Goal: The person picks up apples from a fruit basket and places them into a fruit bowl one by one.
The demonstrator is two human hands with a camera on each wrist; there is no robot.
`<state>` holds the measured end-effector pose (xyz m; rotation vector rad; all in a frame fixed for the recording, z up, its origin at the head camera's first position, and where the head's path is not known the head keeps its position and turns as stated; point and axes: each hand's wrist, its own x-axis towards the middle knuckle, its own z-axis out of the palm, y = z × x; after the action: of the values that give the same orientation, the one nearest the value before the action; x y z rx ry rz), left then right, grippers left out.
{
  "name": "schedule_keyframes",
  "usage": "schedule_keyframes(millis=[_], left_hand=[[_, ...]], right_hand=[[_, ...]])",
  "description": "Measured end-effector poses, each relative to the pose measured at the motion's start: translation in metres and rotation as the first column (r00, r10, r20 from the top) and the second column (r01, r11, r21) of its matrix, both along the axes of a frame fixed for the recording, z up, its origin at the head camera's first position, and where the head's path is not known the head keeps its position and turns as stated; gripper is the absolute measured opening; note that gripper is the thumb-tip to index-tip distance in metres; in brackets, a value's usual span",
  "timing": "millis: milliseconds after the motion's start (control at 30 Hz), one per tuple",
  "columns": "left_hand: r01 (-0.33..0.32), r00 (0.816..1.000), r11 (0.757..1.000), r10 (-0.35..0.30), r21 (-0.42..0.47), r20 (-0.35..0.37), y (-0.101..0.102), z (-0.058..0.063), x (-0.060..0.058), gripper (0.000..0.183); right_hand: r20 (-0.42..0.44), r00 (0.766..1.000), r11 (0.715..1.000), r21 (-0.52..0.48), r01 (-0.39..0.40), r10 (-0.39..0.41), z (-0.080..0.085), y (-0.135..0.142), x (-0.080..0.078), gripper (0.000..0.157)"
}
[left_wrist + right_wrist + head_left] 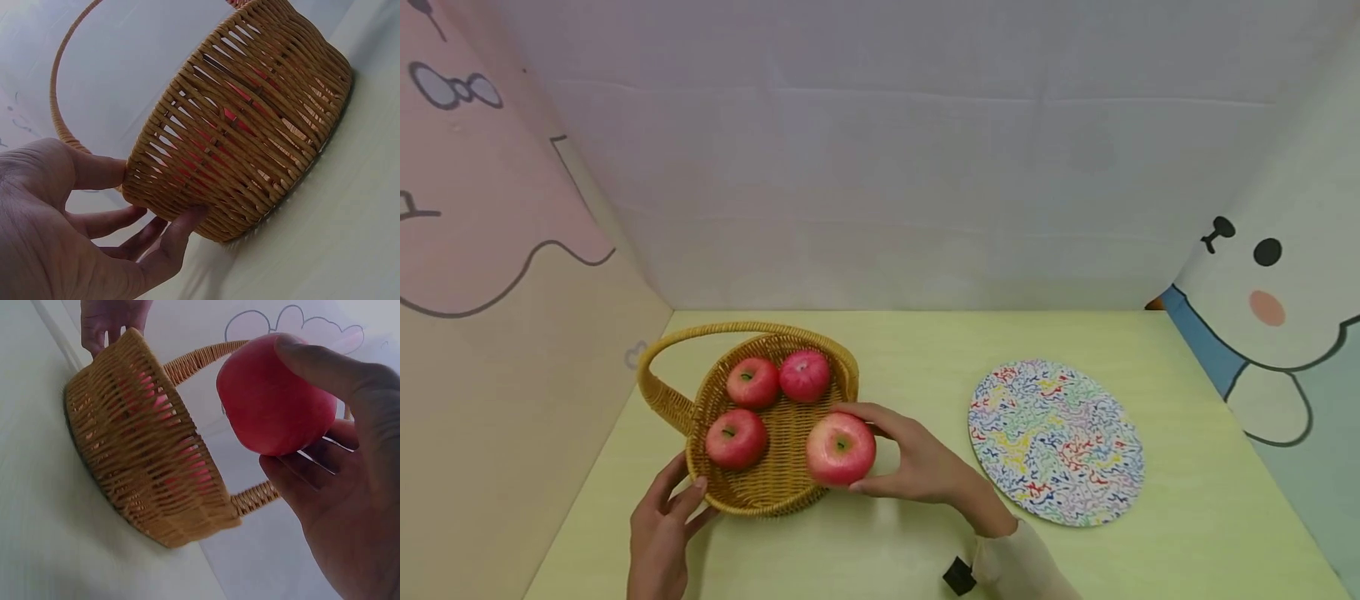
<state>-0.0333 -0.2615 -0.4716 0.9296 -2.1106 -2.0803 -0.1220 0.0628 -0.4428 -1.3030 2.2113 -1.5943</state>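
Observation:
My right hand (925,462) grips a red apple (841,450) between thumb and fingers, stem side up. In the right wrist view this apple (275,397) hangs above the basket's rim, apart from the weave. A brown wicker basket (786,437) with a tall arched handle (752,327) stands on the left of the table. Three more red apples lie inside: one at the back left (752,383), one at the front left (736,439), and one at the back (805,375) with its base up. My left hand (658,529) holds the basket's near-left side; the left wrist view has its fingers against the woven wall (244,131).
To the right, a round speckled mat (1056,442) lies flat on the pale yellow-green table (1195,467). A small black object (959,576) shows by the right sleeve (1018,558). Pale walls with cartoon drawings close in both sides, and a white sheet (910,167) covers the back.

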Motion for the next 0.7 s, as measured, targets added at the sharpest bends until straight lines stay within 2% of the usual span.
schedule_keyframes(millis=[400, 533, 700], left_hand=[[0.027, 1.0, 1.0, -0.027, -0.009, 0.005, 0.003, 0.0, 0.002, 0.061], [0.033, 0.999, 0.999, -0.033, -0.007, -0.005, 0.003, 0.0, 0.001, 0.062], [0.009, 1.0, 1.0, -0.009, -0.007, -0.021, 0.002, 0.0, 0.001, 0.06]], right_hand=[[0.046, 0.989, 0.99, 0.014, 0.14, -0.14, -0.014, 0.048, 0.006, 0.081], [0.067, 0.976, 0.978, 0.004, 0.208, -0.208, -0.017, 0.063, 0.01, 0.081], [0.1, 0.955, 0.959, -0.018, 0.283, -0.28, -0.025, 0.077, 0.011, 0.082]])
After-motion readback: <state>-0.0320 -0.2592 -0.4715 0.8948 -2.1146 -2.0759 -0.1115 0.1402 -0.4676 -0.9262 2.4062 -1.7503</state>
